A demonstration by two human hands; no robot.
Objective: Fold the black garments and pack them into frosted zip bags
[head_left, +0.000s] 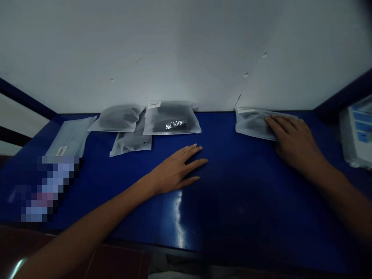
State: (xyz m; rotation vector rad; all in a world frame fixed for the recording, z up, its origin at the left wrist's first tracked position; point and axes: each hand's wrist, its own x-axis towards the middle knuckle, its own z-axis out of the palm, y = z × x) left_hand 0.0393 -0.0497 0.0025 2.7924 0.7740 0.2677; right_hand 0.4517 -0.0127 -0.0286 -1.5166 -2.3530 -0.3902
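1. Blue tabletop [241, 217] spanned the view, its near edge at 6 o'clock and a white wall [151, 50] rising along its far edge at 12 o'clock. Dark blue rails bounded it at 10 o'clock [24, 99] and 2 o'clock [343, 95]. A wide stretch of blue lay between the two hands and in front of them, toward 6 o'clock.

2. The left hand [177, 168] lay palm down at 9 o'clock, reaching from the lower left, its fingers spread apart and resting on the tabletop. It touched no bag, though it lay near the central group.

3. The right hand [295, 141] lay palm down at 3 o'clock, its fingers close together and resting on a frosted zip bag [251, 124], not clamped on it. That bag lay against the wall at 2 o'clock and held something dark, too blurred to identify.

4. Four more frosted bags lay at 10 to 12 o'clock. A labelled bag [171, 118] held a dark item, and it overlapped a lower bag [130, 141]. Another dark-filled bag [117, 118] sat beside them, with a pale flat bag [69, 135] further left.

5. A white box with blue panels [356, 133] stood at 3 o'clock. A pixelated object [46, 190] at 8 o'clock could not be made out.
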